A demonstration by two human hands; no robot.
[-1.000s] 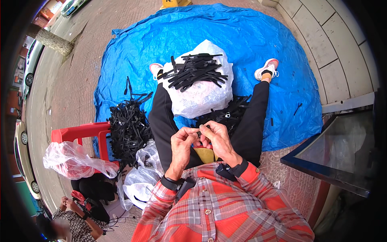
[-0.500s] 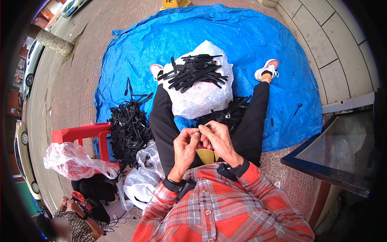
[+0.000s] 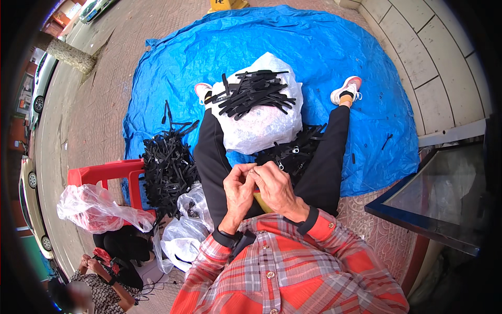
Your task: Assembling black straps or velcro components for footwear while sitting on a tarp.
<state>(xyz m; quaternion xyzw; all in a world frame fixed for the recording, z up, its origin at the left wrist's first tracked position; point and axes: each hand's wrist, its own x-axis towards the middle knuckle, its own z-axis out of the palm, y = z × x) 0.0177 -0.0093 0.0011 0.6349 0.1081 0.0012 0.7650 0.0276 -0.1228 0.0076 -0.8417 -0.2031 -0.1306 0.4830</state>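
In front of my lap, my left hand and my right hand meet at the fingertips. Both are closed in a pinch; whatever lies between the fingers is hidden or too small to make out. Just beyond them, between my legs, lies a heap of black straps with a few shiny metal pieces among them. Farther off stands a stuffed white plastic bag, topped by a pile of short black straps. To the left of my leg is a larger heap of similar black straps.
A blue tarp lies under my feet and the bag. At left are a red plastic stool, clear plastic bags and a seated person. A dark-framed glass panel stands at right, near a tiled wall.
My right hand has turned over, its back now facing up, and its fingers have closed in against the left fingertips. The small dark piece glimpsed between the fingers is now hidden.
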